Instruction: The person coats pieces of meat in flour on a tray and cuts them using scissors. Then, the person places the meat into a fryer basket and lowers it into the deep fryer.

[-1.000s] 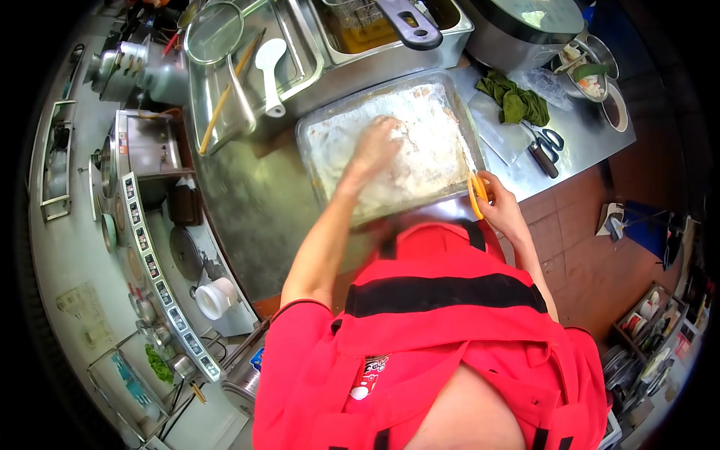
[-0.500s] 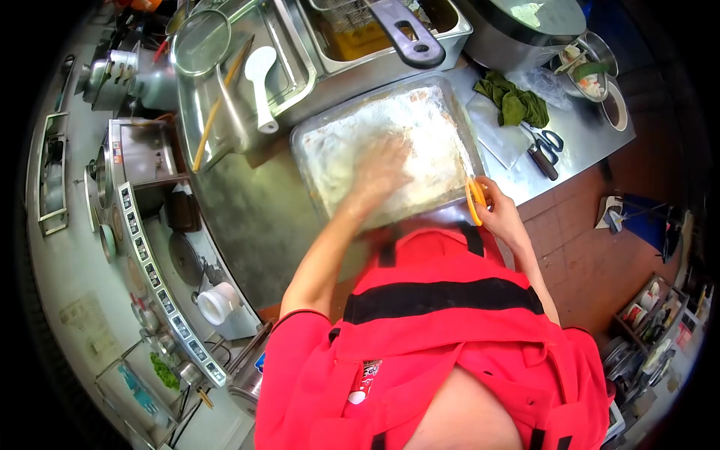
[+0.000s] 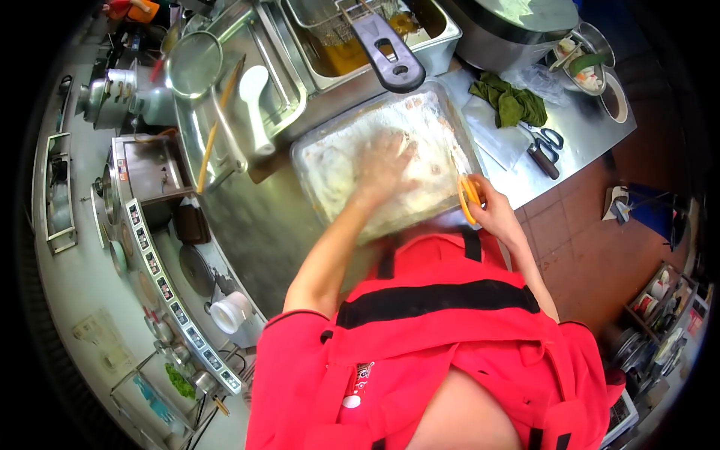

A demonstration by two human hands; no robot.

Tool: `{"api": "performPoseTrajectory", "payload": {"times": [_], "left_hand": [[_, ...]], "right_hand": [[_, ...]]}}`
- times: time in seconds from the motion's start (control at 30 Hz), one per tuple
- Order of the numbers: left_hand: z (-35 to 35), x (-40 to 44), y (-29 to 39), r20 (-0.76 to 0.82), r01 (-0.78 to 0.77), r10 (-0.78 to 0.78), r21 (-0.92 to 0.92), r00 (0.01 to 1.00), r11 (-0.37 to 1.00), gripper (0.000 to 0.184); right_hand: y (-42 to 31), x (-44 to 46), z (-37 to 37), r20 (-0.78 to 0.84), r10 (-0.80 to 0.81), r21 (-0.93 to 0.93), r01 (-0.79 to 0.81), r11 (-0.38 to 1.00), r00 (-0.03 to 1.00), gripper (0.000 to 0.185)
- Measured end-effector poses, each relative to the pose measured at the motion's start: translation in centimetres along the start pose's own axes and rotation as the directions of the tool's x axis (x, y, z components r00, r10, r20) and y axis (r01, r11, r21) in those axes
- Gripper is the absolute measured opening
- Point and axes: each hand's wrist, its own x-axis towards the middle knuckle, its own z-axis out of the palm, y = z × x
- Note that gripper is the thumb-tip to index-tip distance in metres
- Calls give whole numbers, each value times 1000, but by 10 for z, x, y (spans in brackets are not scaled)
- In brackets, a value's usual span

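A metal tray (image 3: 305, 161) coated with white powder lies on the steel counter in front of me. My left hand (image 3: 385, 166) is over the middle of the tray, its fingers spread and blurred by motion; nothing shows in it. Under and around it are pale, floury patches whose contents I cannot make out. At the tray's right front corner my right hand (image 3: 491, 206) is closed on orange-handled tongs or scissors (image 3: 468, 200); the tool's far end is hidden or too small to tell.
A fryer basket handle (image 3: 388, 56) juts over the tray's back edge. Behind left lie a strainer (image 3: 194, 64), a white paddle (image 3: 256, 101) and a wooden stick. To the right are a green cloth (image 3: 510, 100), dark scissors (image 3: 551, 139) and bowls (image 3: 616, 97).
My left hand has opened from bunched fingers to spread ones and shifted slightly over the tray. My right hand keeps its hold at the corner. The view has shifted a little.
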Motion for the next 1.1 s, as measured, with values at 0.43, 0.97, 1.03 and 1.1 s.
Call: {"api": "performPoseTrajectory", "payload": {"times": [0.43,0.97,1.03,1.1], "left_hand": [[20,21,19,-17,-70,72,102,997,992,91],[25,-22,-14,-175,12,-16,-21,984,1000,95],[30,-23,-13,-210,8,-14,-28,978,1000,94],[30,-23,-15,-240,-9,1,-33,971,999,93]], "right_hand": [[2,-4,-5,27,81,45,-82,996,996,53],[-12,-9,-2,26,114,23,-115,993,993,56],[-11,-8,-3,38,105,18,-106,994,994,57],[-13,-9,-2,44,99,23,-100,995,994,57]]}}
